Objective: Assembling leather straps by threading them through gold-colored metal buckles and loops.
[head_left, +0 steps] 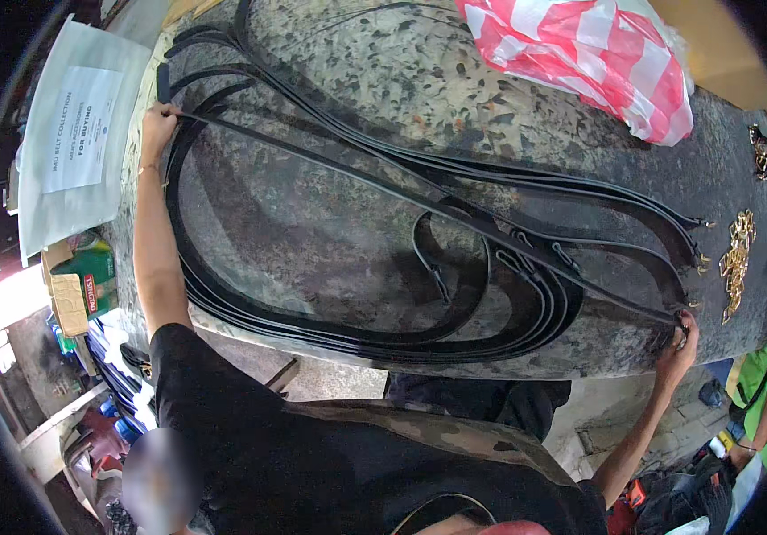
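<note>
Both hands gripped one black belt strap (pixel 419 201), pulled taut across the mottled worktable (pixel 330 80): the left hand (pixel 157 125) pinched its far end, the right hand (pixel 680 343) its buckle end near the front edge. This looked like straightening a strap above the looped belt pile (pixel 339 334); laying it down would call for even tension.

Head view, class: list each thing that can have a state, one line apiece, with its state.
Black belts: laid in long loops on the table.
Stretched belt: pulled straight between both hands.
Left hand: gripping one belt end.
Right hand: gripping the buckle end.
Striped bag: crumpled, lying on the table.
Gold buckles: loose, heaped.
</note>
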Available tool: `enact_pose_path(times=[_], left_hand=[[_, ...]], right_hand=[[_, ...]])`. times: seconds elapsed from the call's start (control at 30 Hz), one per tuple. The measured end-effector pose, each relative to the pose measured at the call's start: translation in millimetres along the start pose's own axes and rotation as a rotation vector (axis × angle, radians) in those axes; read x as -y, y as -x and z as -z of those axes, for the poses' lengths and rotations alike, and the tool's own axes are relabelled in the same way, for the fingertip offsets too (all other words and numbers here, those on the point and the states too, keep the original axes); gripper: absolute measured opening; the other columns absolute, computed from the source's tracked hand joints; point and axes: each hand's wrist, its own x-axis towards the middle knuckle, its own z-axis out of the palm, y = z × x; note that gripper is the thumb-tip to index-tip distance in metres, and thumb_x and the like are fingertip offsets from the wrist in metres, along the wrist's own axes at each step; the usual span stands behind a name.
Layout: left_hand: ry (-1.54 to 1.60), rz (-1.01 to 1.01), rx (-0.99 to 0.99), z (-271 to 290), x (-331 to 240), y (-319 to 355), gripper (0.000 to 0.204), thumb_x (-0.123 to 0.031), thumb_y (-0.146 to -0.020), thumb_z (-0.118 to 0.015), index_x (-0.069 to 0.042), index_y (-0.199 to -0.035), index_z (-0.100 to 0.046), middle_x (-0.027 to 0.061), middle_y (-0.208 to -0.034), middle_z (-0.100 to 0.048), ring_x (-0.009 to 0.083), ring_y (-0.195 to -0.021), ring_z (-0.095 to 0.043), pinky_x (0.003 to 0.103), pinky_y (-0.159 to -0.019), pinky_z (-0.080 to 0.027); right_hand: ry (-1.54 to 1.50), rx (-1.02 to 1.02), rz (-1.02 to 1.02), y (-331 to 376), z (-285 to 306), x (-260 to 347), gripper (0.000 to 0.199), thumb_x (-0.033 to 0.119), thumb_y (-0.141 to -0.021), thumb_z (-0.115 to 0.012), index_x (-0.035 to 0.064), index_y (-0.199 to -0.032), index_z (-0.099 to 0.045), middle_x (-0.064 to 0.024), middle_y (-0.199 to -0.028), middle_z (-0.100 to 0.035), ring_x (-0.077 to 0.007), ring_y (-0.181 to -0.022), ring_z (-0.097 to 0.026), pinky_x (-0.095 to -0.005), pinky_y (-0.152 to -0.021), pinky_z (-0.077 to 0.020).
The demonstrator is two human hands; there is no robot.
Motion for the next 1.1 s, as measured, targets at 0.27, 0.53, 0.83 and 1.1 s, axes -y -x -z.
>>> enact_pose_path(times=[0.27,0.53,0.83,1.1], left_hand=[[-0.43,-0.044,0.157,-16,-44,-48,0.024,-0.01,-0.078,-0.057,-0.007,-0.099,-0.069,0.0206,-0.111,-0.06,0.0368,-0.097,-0.061,0.045,-0.085,-0.049],[-0.394,-0.342,-0.022,-1,-126,22,0.039,-0.002,-0.075,-0.057,-0.012,-0.112,-0.065,0.0142,-0.138,-0.045,0.0394,-0.121,-0.046,0.044,-0.101,-0.041],[-0.125,-0.34,-0.276,-3,-153,53,0.023,0.007,-0.072,-0.054,-0.002,-0.091,-0.065,0.0134,-0.097,-0.063,0.0348,-0.092,-0.061,0.04,-0.081,-0.05],[-0.157,-0.312,-0.276,2,-176,18,0.02,0.001,-0.072,-0.055,-0.002,-0.088,-0.066,0.0181,-0.086,-0.066,0.0365,-0.085,-0.063,0.043,-0.076,-0.05]], right_hand=[[0.655,0.083,-0.077,-10,-10,94,0.043,0.01,-0.082,-0.06,0.0113,-0.124,-0.056,-0.0157,-0.137,-0.044,-0.0344,-0.127,-0.041,-0.0484,-0.105,-0.0301],[0.263,0.068,0.056,-17,-14,184,0.05,0.005,-0.07,-0.07,0.0115,-0.119,-0.058,-0.0142,-0.126,-0.05,-0.0325,-0.118,-0.047,-0.0518,-0.107,-0.0278],[-0.109,0.108,0.35,-51,-38,205,0.015,0.009,-0.082,-0.066,0.0052,-0.097,-0.063,-0.0084,-0.089,-0.063,-0.0271,-0.084,-0.057,-0.0373,-0.08,-0.0414],[-0.132,0.032,0.426,-49,-35,193,0.014,0.003,-0.083,-0.063,0.0031,-0.096,-0.062,-0.0104,-0.091,-0.064,-0.0295,-0.086,-0.058,-0.0373,-0.085,-0.0416]])
